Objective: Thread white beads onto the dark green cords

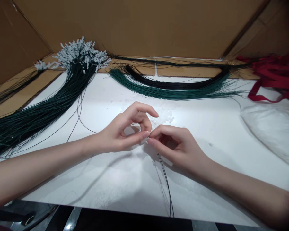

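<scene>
My left hand point(132, 128) is closed in a pinch, thumb against the middle fingers, with the forefinger curled free above. Opposite it, my right hand point(175, 144) pinches with thumb and forefinger, and the fingertips of both hands nearly meet. Between them shows a tiny bit of beaded wire, mostly hidden by the fingers. Below my right hand a thin dark wire point(167, 181), doubled and with small white beads near its upper part, hangs toward the front edge. Loose white beads point(167, 117) lie scattered on the white board just behind the hands.
A big bundle of dark green wires point(55, 93) with white beaded tips point(79, 56) lies left. Green wires point(168, 93) and black wires point(178, 84) lie behind. Red ribbon point(274, 77) and a clear plastic bag point(274, 128) are at right. Cardboard walls point(139, 29) surround the white board point(91, 186).
</scene>
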Tool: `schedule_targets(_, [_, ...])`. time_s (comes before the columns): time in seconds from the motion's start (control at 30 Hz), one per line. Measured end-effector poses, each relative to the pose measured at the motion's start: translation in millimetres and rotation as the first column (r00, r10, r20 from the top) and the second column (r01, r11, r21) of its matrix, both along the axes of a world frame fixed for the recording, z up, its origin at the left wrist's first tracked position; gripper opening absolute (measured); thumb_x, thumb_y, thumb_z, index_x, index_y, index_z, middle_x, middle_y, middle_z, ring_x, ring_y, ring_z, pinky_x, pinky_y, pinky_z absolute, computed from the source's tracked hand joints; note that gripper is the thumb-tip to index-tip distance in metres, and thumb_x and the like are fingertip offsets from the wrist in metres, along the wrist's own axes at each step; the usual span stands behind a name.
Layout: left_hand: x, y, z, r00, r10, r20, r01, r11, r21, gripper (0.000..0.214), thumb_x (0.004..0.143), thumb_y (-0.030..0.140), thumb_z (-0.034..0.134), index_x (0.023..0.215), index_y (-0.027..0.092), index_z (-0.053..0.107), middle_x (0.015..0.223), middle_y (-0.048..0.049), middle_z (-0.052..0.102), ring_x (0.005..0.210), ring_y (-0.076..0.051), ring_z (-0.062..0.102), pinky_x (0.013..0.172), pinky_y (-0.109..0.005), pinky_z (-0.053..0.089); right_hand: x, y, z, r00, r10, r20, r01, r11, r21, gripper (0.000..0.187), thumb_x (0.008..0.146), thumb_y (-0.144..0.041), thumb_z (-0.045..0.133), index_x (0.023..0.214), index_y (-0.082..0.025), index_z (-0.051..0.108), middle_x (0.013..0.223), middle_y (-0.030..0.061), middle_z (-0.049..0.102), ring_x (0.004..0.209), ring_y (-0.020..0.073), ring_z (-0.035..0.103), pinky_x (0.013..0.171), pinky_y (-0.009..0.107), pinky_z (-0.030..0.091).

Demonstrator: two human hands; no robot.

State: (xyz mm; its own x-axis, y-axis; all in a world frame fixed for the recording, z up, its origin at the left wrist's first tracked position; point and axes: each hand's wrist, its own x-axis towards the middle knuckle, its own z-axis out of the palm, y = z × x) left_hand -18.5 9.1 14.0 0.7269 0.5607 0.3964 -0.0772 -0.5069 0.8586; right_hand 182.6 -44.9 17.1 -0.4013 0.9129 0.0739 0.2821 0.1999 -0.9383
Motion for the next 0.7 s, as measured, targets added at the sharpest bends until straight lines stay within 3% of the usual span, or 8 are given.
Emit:
schedule_targets(0.47, [-1.7,2.2,-0.5,1.0,0.022,0.004,-0.022,0.998,-0.065,0.03,0.095,0.02,0.057,0.123,0.019,0.048,0.088,-0.0047,0.061,0.082,-0.016,0.061,0.073,-0.028,0.049,1.5,0.5,1.0,1.0,0.003,0.03,-0.003,1.0,0.0,0.019,0.093,-0.024,0.058,0.076,-0.016,0.062,0.068,0.0005,0.058,0.059,0.0104,0.048,0.054,0.025,0.037])
schedule_targets(0.7, [-0.8,3.0,-0.6,0.999,0.004,-0.033,-0.005,1.0,-0.013,0.032,0.092,0.016,0.061,0.122,0.019,0.049,0.084,-0.0023,0.06,0.076,-0.013,0.059,0.069,-0.025,0.048,2.3,0.1,-0.6,1.0,0.01,0.018,-0.01,1.0,0.001,0.02,0.094,-0.026,0.057,0.079,-0.016,0.063,0.069,0.0,0.056,0.059,0.0104,0.046,0.053,0.025,0.037])
